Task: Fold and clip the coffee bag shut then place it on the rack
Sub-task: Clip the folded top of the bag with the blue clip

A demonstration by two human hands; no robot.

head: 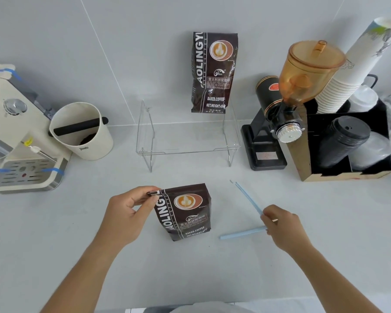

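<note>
A dark brown coffee bag (185, 213) stands upright on the white counter in front of me, its top folded down. My left hand (128, 211) pinches the folded top at its left corner. My right hand (282, 227) holds a light blue bag clip (250, 202) at its hinge, to the right of the bag. The clip is spread open in a V, one arm pointing up-left, the other lying toward the bag. Behind stands a clear acrylic rack (187, 134), with a second, taller coffee bag (213, 72) upright on it against the wall.
An espresso machine (20, 136) and a cream knock box (84, 129) stand at the left. A black grinder with an amber hopper (287, 105) sits to the right of the rack. A cardboard organiser (345, 143) with paper cups and black lids fills the far right.
</note>
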